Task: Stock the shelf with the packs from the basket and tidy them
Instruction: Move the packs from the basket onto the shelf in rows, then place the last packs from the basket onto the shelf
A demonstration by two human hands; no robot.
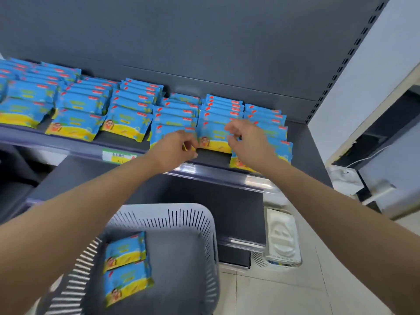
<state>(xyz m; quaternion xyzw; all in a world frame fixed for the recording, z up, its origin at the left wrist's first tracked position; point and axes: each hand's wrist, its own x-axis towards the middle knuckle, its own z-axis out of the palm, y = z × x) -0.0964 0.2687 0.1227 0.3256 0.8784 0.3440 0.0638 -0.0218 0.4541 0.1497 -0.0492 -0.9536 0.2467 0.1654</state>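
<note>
- The shelf [216,175] at 12 o'clock carries rows of blue-and-yellow packs [77,123], which lie overlapped.
- The left hand [176,151] is at the shelf's front edge. Its fingers are curled and pinch the yellow lower edge of a front pack [156,136].
- The right hand [247,144] is at 3 o'clock of the left hand. Its fingers curl against the right edge of the neighbouring pack [212,143]; blur hides whether they pinch it.
- The basket [181,213] at 6 o'clock holds two packs [125,248], one just below the other.
</note>
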